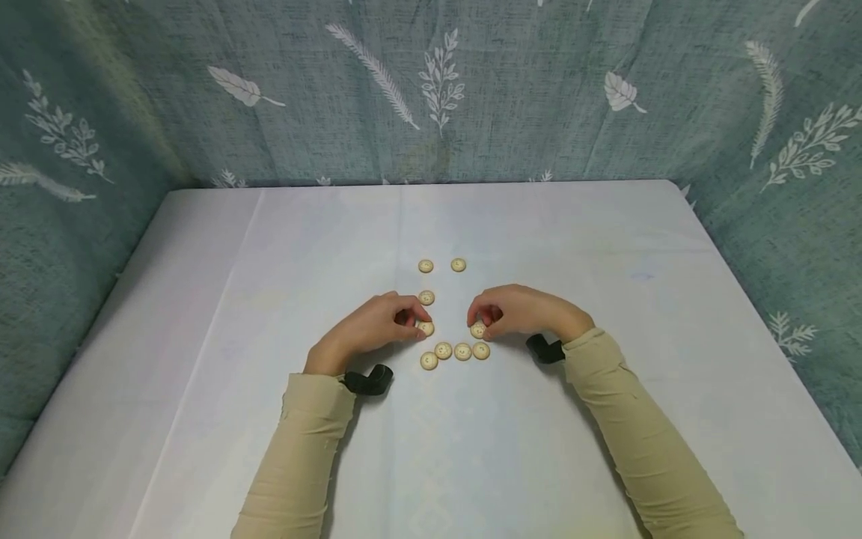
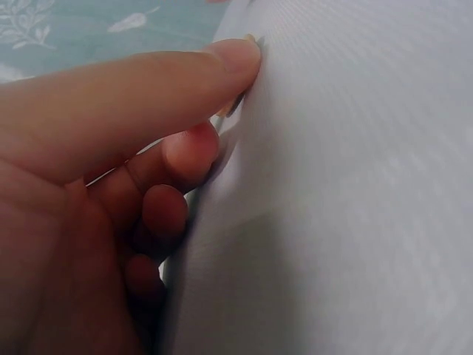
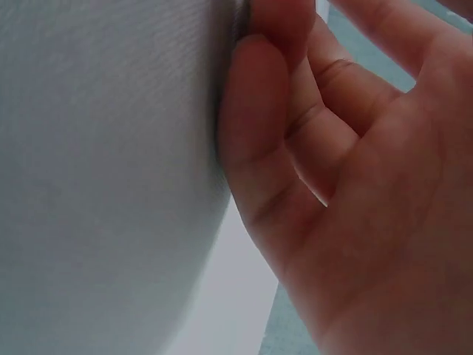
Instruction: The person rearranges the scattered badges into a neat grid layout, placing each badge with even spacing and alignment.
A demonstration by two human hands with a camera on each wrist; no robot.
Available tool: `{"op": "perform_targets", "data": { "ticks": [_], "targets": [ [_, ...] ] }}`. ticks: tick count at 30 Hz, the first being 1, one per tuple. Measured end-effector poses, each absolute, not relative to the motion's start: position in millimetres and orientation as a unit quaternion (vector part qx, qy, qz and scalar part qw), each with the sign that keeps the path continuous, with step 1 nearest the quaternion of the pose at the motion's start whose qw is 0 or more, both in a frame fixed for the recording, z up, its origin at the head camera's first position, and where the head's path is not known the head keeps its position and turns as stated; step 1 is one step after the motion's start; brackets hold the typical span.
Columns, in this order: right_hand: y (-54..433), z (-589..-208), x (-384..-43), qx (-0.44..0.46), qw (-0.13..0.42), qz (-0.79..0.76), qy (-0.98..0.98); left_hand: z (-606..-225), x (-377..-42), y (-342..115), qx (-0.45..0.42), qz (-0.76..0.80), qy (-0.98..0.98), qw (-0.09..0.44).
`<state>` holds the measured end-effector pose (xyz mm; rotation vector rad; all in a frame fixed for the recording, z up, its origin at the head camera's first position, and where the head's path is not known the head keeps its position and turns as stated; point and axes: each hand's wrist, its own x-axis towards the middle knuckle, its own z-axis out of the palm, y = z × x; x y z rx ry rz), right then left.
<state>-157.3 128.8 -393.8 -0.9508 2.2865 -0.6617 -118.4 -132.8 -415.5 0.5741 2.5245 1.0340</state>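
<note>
In the head view, my left hand pinches a round tan button between thumb and fingers, low at the white tabletop. A sliver of that button's edge shows behind the thumb in the left wrist view. My right hand pinches another button on the opposite side. Its own wrist view shows bent fingers against the cloth, with that button hidden. Just above the left fingertips lies a button. Below the hands, several buttons form a row.
Farther back, two more buttons lie apart, one on the left and one on the right. White cloth covers the table. A green leaf-patterned curtain stands behind the table and along its sides.
</note>
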Motion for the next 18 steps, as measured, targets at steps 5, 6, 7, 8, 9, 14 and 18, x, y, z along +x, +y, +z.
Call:
{"op": "perform_targets", "data": {
  "ticks": [5,6,7,8,9,14,18],
  "targets": [
    [127.3,-394.9,-156.9,-0.36,0.279,-0.238,0.858,-417.1,-118.8,-132.1,0.205,0.362,0.893,0.174],
    [126.9,-395.0,-156.5,-0.359,0.28,-0.237,0.858,-417.6,-118.7,-131.9,0.205,0.362,0.893,0.175],
    [126.6,-394.9,-156.0,-0.358,0.281,-0.236,0.859,-418.2,-118.6,-131.6,0.204,0.362,0.893,0.175],
    [126.2,-394.9,-155.6,-0.358,0.282,-0.236,0.858,-418.9,-118.5,-131.5,0.204,0.362,0.892,0.176],
    [125.9,-394.7,-155.0,-0.357,0.284,-0.236,0.858,-419.4,-118.2,-131.4,0.203,0.363,0.892,0.177],
    [124.3,-392.4,-153.8,-0.351,0.285,-0.23,0.862,-418.6,-117.9,-131.2,0.202,0.364,0.893,0.175],
    [123.7,-389.6,-154.5,-0.342,0.285,-0.224,0.867,-417.3,-118.4,-132.2,0.209,0.361,0.894,0.166]
  ]
}}
